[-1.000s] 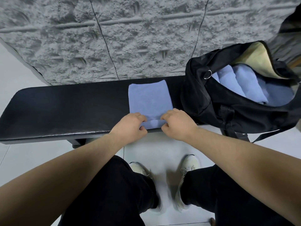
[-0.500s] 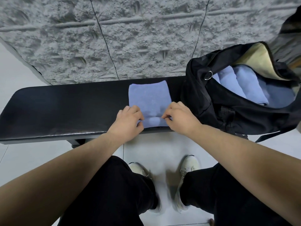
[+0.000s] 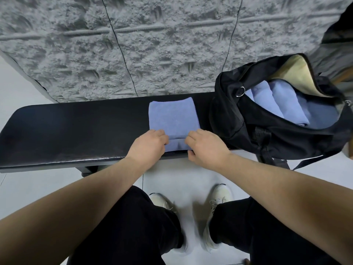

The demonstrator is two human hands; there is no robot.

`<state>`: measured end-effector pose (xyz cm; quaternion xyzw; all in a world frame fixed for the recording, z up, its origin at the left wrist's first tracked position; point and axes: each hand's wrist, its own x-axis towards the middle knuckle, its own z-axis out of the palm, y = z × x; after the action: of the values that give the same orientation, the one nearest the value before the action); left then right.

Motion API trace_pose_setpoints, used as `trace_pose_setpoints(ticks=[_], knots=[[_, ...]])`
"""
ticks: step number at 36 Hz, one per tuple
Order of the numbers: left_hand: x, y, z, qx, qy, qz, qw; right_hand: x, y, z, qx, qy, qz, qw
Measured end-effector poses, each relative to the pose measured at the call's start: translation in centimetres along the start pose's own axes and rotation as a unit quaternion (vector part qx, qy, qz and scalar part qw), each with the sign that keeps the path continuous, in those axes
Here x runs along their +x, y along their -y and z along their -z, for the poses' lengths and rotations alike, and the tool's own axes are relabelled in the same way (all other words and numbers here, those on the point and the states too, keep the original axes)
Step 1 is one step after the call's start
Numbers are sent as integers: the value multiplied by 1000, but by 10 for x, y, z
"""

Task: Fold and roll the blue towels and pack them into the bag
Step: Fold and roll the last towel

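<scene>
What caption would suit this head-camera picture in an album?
Both hands, left and right, roll a blue towel beside a bag.

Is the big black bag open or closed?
Open. The black fabric bag on the right end of the bench gapes at the top, showing its cream lining and rolled blue towels lying inside.

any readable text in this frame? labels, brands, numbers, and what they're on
None readable: no text shows on the black bag, the blue towel on the bench, the rolled towels in the bag, the bench, the wall or the white shoes.
</scene>
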<state>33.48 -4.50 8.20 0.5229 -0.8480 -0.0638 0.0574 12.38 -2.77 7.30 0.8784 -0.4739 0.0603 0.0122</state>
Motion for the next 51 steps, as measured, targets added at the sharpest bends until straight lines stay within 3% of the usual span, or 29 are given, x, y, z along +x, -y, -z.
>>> trace_pose_setpoints(ticks=[9, 14, 19, 31, 43, 48, 51], knots=[[-5, 8, -3, -1, 3, -64, 998, 4, -2, -6, -54, -5, -16, 998], [-2, 5, -2, -8, 13, -40, 999, 8, -2, -8, -36, -11, -29, 999], [-5, 4, 2, -25, 27, -19, 999, 10, -1, -4, 10, 44, -58, 997], [-9, 3, 2, -44, 74, -21, 996, 1, 3, 5, 102, 67, -109, 987], [-8, 5, 2, -121, 67, 33, 990, 8, 0, 15, 203, 100, -228, 947], [-7, 9, -3, -145, 61, 43, 987, 11, 1, 18, 190, 113, -229, 948], [-8, 12, -4, -163, 59, 44, 984, 13, 0, 18, 149, 88, -188, 967]])
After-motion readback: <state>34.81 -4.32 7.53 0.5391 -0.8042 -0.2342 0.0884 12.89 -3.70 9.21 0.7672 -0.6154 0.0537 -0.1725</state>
